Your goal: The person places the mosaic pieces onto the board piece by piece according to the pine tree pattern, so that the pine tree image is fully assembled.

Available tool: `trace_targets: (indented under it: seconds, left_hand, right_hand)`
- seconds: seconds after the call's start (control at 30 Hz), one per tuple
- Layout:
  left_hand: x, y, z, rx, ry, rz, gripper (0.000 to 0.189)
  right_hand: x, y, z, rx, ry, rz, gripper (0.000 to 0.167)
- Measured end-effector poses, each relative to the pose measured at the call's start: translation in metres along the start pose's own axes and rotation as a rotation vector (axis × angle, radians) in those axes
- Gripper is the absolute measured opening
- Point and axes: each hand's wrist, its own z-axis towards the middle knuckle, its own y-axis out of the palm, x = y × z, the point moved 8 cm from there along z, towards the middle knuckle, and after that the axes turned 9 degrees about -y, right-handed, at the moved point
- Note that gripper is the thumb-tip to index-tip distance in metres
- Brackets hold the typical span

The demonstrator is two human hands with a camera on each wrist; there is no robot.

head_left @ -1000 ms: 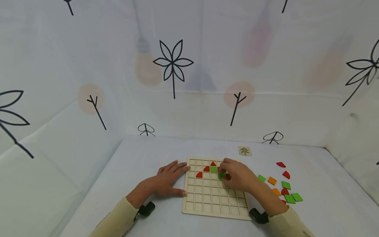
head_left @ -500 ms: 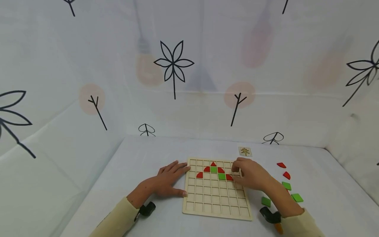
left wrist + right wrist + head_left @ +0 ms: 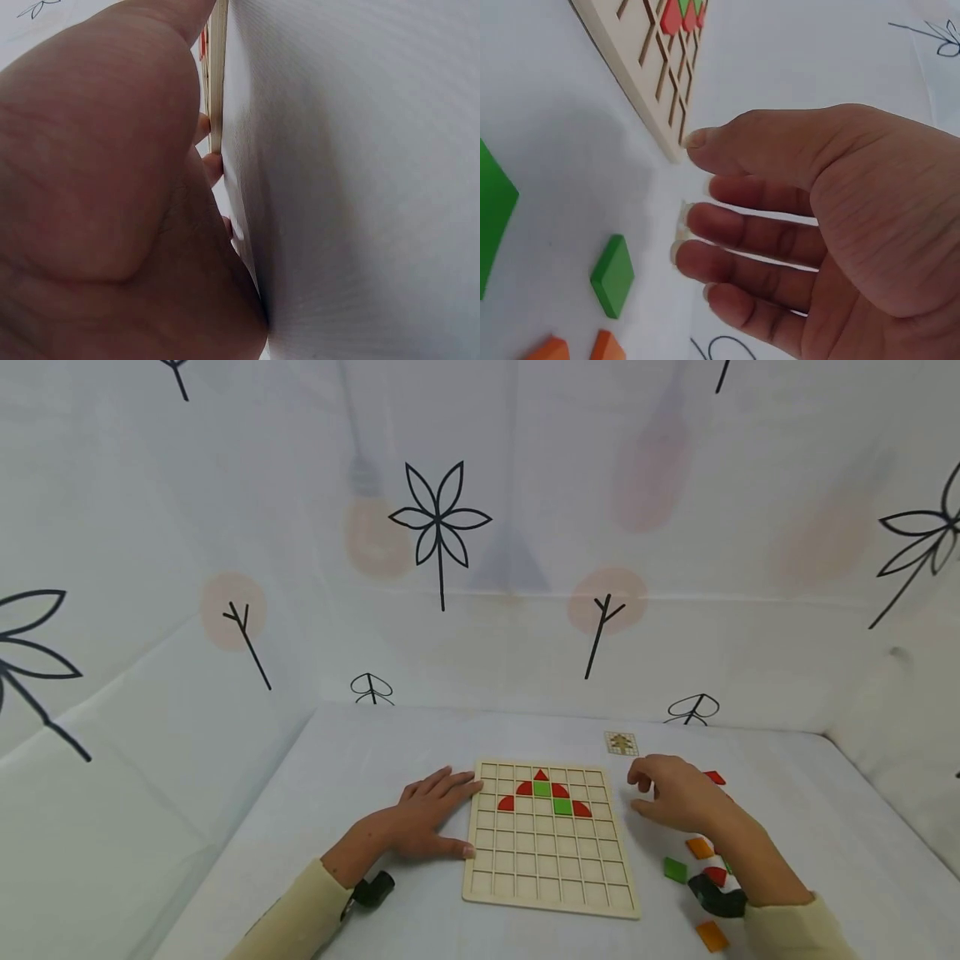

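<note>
A wooden grid board (image 3: 525,864) lies flat on the white table. Set in its upper cells are a red triangle (image 3: 540,774), two green squares (image 3: 562,807) and several red quarter-circle pieces (image 3: 506,804). My left hand (image 3: 427,814) rests spread at the board's left edge, thumb and fingertips against it; the left wrist view shows the palm beside the board's side (image 3: 217,75). My right hand (image 3: 678,793) hovers right of the board, fingers loosely bent, nothing between thumb and fingers. Loose green (image 3: 613,276) and orange tiles (image 3: 607,346) lie near it in the right wrist view.
Loose pieces lie right of the board, some behind the right arm: a green tile (image 3: 675,869), orange tiles (image 3: 712,935) and red pieces (image 3: 715,877). A small pattern card (image 3: 622,743) lies beyond the board's far right corner. A printed white cloth (image 3: 510,643) hangs behind.
My right hand has lifted off the board and moved right towards the loose pieces, uncovering the green square and red pieces on the board. The left hand has stayed in place.
</note>
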Motion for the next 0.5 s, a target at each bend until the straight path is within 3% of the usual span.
trace_targets:
  seconds: [0.5]
  left_hand:
    - [0.003,-0.003,-0.002,0.013,0.015,-0.004,0.101]
  right_hand:
    - [0.025,0.004,-0.009,-0.100,0.130,-0.019,0.033]
